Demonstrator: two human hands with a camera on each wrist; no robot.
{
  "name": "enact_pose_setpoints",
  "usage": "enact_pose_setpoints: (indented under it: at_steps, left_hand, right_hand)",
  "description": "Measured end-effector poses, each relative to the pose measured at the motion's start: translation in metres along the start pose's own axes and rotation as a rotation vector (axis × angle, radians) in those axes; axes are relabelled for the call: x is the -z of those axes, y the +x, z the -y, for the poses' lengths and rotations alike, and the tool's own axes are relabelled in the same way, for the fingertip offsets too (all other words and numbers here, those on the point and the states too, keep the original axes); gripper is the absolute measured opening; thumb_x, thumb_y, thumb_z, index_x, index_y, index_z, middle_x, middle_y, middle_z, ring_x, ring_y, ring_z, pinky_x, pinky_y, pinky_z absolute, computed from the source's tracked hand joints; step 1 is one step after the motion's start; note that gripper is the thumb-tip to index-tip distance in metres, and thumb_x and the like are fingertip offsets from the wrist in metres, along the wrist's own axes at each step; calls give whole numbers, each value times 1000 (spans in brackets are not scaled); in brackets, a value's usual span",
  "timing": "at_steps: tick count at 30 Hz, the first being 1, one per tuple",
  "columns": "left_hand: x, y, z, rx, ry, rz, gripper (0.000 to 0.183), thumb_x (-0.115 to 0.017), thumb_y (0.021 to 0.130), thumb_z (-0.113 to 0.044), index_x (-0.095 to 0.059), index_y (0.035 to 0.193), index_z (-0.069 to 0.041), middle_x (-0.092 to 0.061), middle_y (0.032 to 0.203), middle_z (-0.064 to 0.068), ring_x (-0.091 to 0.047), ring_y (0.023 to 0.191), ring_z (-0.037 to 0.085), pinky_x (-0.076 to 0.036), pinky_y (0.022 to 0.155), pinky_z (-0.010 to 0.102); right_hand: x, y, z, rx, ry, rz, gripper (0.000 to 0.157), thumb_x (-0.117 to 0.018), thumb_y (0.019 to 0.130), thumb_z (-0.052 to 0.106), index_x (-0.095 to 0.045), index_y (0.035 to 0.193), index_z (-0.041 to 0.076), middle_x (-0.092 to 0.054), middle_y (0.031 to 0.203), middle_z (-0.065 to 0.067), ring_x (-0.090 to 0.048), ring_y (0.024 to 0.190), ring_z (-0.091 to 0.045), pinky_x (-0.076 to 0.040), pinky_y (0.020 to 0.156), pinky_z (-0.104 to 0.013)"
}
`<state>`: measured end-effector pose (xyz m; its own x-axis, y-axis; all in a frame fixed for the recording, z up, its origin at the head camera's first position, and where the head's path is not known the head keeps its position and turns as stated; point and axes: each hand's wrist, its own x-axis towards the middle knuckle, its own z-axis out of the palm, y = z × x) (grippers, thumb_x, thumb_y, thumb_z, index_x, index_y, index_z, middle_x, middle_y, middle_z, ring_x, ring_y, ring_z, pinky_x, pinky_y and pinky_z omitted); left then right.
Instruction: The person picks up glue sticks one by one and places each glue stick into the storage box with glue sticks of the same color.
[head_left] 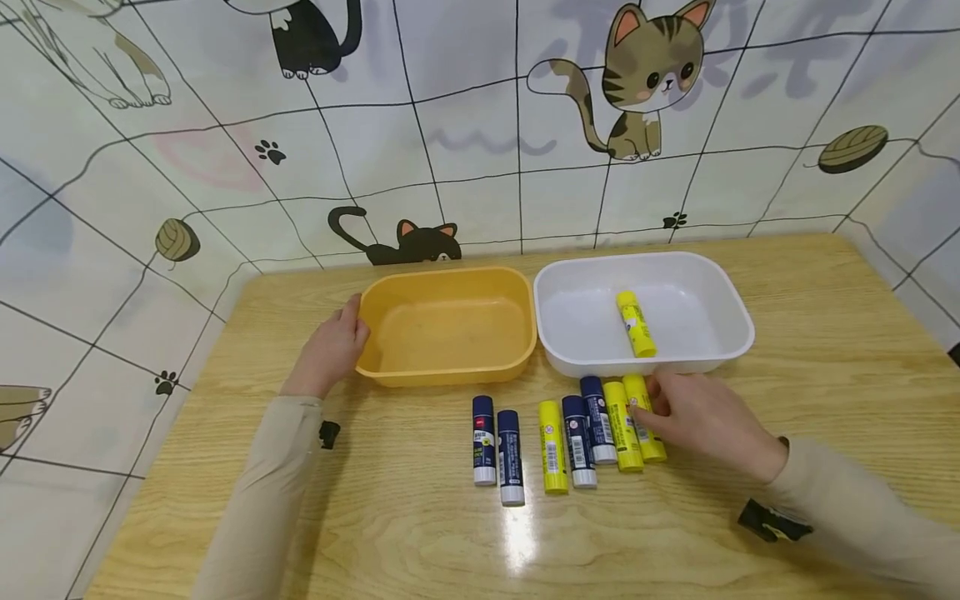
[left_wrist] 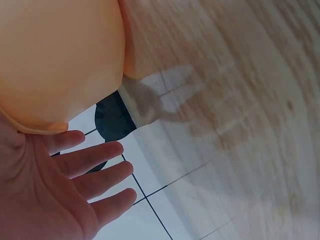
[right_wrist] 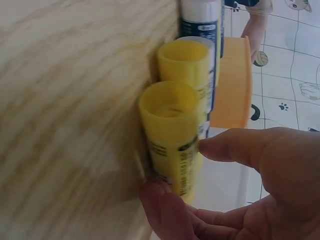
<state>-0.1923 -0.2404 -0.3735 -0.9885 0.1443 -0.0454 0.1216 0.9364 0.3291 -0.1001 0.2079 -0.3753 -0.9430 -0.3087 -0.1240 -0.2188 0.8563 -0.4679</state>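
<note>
At the left end of an orange plastic tub (head_left: 442, 377), my left hand (head_left: 328, 346) touches the rim. Its fingers extend loosely outside the wall in the left wrist view; the thumb is hidden there. My right hand (head_left: 708, 421) pinches the rightmost yellow glue stick (right_wrist: 167, 135) between thumb and fingers, in front of a white tub (head_left: 705, 312). Another yellow glue stick (head_left: 617, 429) lies right beside it. Further left in this group are a dark blue glue stick (head_left: 597, 421), a second blue one (head_left: 578, 442) and a yellow one (head_left: 552, 450).
One yellow glue stick (head_left: 636, 325) lies inside the white tub. Two more blue glue sticks, a labelled one (head_left: 483, 440) and a nearer one (head_left: 511, 458), lie before the orange tub. Behind the wooden table (head_left: 405, 517) hangs a cat-patterned cloth (head_left: 480, 150).
</note>
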Motion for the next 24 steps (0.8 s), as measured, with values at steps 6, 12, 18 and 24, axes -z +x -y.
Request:
enact_pose_setpoints:
  at_steps: [6, 12, 18, 24]
  left_hand:
    - [1, 0, 0, -6, -1, 2, 54, -28, 101, -16, -22, 148, 8, -40, 140, 33, -48, 117, 49, -37, 99, 58]
    - [1, 0, -1, -9, -3, 6, 54, -27, 101, -16, -21, 148, 8, -38, 141, 33, -46, 120, 49, -36, 100, 57]
    - [1, 0, 0, -1, -7, 18, 55, -26, 101, -17, -20, 149, 8, -36, 143, 33, -43, 123, 49, -35, 101, 57]
    - [-1, 2, 4, -2, 0, 11, 55, -26, 101, -17, -20, 149, 7, -36, 143, 33, -41, 125, 49, -34, 102, 57]
  right_hand:
    - [-3, 2, -3, -1, 12, 32, 26, -71, 86, 28, -61, 90, 4, -57, 73, 2, -48, 60, -13, -42, 51, -28]
    - [-4, 4, -3, -9, 58, 74, 26, -72, 85, 26, -57, 87, 5, -52, 71, 1, -46, 59, -13, -39, 50, -27]
    - [-4, 5, -2, -26, 49, 97, 25, -71, 84, 25, -53, 84, 7, -48, 69, 0, -45, 58, -13, -36, 49, -26]
    - [-3, 3, -5, -13, 54, 114, 24, -69, 84, 25, -52, 84, 8, -47, 68, 1, -44, 57, -13, -35, 48, -26]
